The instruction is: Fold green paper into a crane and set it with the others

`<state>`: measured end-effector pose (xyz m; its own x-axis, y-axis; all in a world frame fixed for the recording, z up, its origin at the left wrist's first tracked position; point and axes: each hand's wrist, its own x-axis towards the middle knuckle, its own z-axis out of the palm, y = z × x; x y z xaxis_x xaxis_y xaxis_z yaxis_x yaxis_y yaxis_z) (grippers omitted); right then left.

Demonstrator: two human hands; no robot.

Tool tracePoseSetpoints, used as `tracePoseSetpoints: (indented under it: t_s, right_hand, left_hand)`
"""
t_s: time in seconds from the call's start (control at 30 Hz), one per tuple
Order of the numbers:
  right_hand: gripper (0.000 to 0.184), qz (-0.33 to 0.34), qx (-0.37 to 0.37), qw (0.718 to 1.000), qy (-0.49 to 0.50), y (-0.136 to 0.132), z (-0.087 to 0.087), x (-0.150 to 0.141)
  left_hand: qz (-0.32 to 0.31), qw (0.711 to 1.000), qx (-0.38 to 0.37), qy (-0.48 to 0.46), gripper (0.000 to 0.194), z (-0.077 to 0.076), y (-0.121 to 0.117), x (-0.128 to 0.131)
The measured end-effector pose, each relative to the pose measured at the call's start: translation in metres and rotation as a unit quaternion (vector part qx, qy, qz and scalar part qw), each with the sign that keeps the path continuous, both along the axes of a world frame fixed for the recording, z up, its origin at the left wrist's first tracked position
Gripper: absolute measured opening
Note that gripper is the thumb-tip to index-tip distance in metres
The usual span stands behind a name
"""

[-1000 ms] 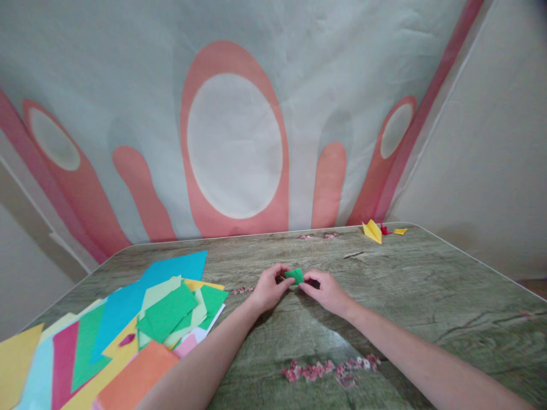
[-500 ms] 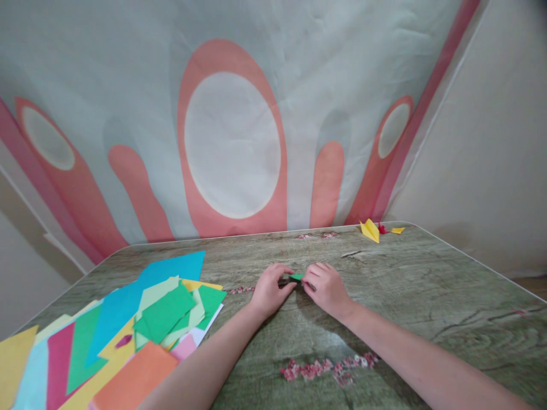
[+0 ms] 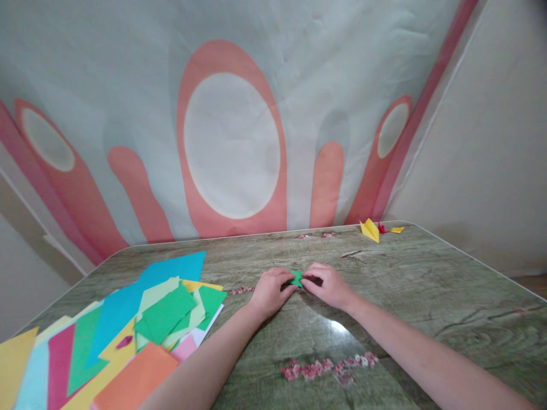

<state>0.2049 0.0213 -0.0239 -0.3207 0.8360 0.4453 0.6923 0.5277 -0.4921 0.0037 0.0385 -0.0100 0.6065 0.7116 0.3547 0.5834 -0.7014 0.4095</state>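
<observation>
A small folded piece of green paper (image 3: 296, 278) is held between my two hands over the middle of the table. My left hand (image 3: 271, 291) pinches its left side with thumb and fingers. On the other side, my right hand (image 3: 328, 286) grips the right edge the same way. Fingertips cover both ends of the paper, so its full shape is hidden; the part that shows faces up toward me.
Many coloured paper sheets, among them green ones (image 3: 166, 310), a blue one (image 3: 175, 270) and an orange stack (image 3: 134, 377), lie on the left of the wood-patterned table (image 3: 427, 285). Yellow folded paper (image 3: 370, 230) and a red piece (image 3: 382, 228) sit at the far right edge.
The green paper has turned so more of its surface shows between my hands. My right hand has shifted slightly, its thumb and fingers now spread around the right edge.
</observation>
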Motion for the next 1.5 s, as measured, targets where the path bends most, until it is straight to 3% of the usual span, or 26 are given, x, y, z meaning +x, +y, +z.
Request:
tracePoseSetpoints:
  t_s: [0.13,0.27,0.43,0.63,1.5]
  right_hand:
    - [0.01,-0.077,-0.036,0.992,0.093,0.011,-0.008,0.007]
    - [0.005,-0.138,-0.037,0.989,0.046,0.014,-0.011,0.007]
    - [0.007,-0.165,-0.05,0.985,0.003,0.013,-0.011,0.003]
    - [0.008,-0.171,-0.059,0.983,0.0,0.017,-0.012,0.002]
    - [0.011,-0.174,-0.076,0.982,0.022,0.017,-0.01,0.0]
  left_hand:
    - [-0.003,1.0,0.009,0.022,0.026,0.0,0.0,0.001]
    - [-0.006,1.0,0.011,0.02,0.025,-0.001,0.0,0.001]
    - [-0.001,1.0,0.009,0.011,0.025,-0.005,0.002,0.001]
    - [-0.001,1.0,-0.006,0.003,0.027,-0.013,0.006,0.0]
    - [0.0,0.999,-0.037,-0.006,0.027,-0.005,0.004,0.001]
